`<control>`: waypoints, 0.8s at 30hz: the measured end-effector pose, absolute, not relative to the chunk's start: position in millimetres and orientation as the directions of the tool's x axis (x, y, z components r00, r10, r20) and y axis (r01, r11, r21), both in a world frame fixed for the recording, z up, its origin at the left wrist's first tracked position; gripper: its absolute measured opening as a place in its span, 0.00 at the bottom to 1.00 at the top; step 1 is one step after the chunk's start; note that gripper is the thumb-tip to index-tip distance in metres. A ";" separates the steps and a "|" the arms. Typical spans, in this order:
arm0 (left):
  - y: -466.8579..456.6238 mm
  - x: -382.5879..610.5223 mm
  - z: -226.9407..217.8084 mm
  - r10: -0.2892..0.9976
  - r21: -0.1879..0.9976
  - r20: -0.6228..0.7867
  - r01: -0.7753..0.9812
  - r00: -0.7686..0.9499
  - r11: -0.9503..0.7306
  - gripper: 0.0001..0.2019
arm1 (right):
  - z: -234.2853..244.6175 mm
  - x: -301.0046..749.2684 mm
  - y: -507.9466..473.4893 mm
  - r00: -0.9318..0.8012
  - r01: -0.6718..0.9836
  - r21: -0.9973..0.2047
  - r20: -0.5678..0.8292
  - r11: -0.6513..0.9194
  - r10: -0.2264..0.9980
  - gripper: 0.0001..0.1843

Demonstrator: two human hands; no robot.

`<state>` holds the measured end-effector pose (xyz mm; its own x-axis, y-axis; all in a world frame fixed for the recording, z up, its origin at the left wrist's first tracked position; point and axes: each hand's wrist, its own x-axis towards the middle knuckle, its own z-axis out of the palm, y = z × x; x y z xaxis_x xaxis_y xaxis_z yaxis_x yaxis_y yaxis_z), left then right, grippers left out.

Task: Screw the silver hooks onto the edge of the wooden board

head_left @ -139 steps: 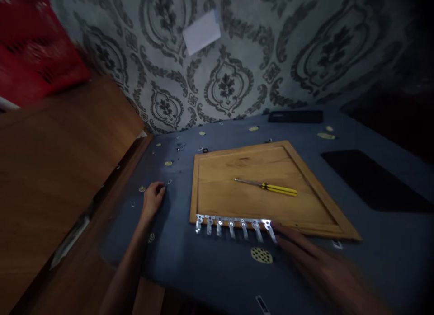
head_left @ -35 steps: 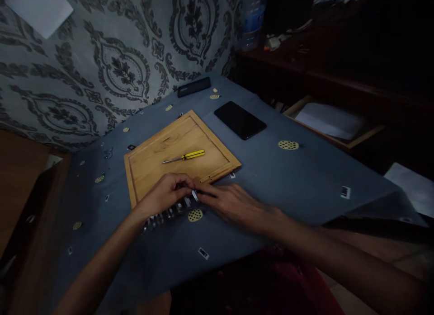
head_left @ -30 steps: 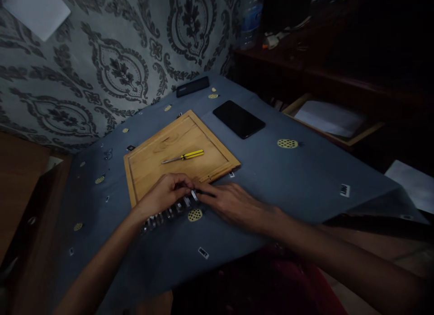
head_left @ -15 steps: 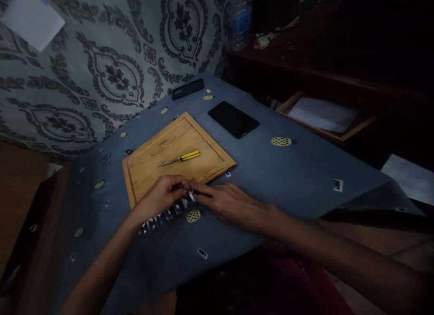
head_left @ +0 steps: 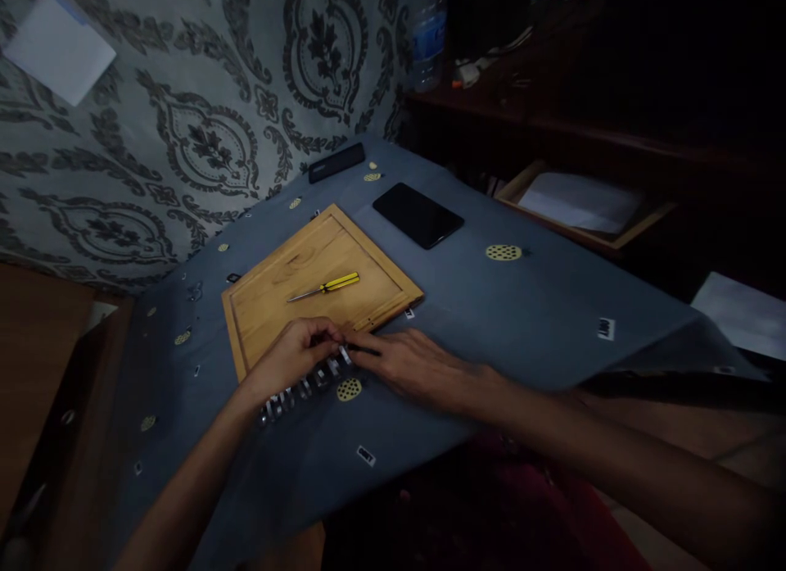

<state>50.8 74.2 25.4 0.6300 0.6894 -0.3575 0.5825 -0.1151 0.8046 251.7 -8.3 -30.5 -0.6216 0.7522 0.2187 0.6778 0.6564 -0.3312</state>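
Note:
A square wooden board [head_left: 288, 272] lies on the blue cloth. A row of several small metal brackets [head_left: 300, 387] runs along its near edge. My left hand [head_left: 291, 360] has its fingers curled over the right end of that row. My right hand [head_left: 408, 366] lies beside it, fingertips meeting the left hand's at a bracket [head_left: 345, 355] and a thin dark piece. What each hand grips is too small to make out. A yellow-handled screwdriver [head_left: 325, 286] rests on the board, apart from both hands.
A black phone [head_left: 417, 215] lies right of the board and a dark slim case [head_left: 336, 162] sits near the patterned wall. A wooden tray with paper [head_left: 583, 206] stands at the right. Small stickers dot the blue cloth [head_left: 521, 309]. A wooden surface [head_left: 37, 350] borders the left.
Long before, my left hand lay left of the board and my right was reaching for the brackets. Over the last second both hands stay at the row's right end; only the view drifts.

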 end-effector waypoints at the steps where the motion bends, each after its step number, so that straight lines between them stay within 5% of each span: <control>1: 74.0 51.0 25.2 0.692 0.802 -0.355 0.586 0.628 -0.120 0.05 | -29.7 251.8 -8.5 -0.624 0.680 -0.327 0.210 0.656 0.752 0.23; 24: 76.1 47.6 19.6 0.738 0.818 -0.333 0.569 0.587 -0.084 0.17 | -27.2 252.2 -8.8 -0.622 0.680 -0.349 0.191 0.645 0.760 0.23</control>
<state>47.6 76.1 19.6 0.5873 0.7375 -0.3335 0.5694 -0.0836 0.8178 252.2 -8.8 -27.2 -0.6218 0.7595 0.1910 0.6804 0.6446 -0.3486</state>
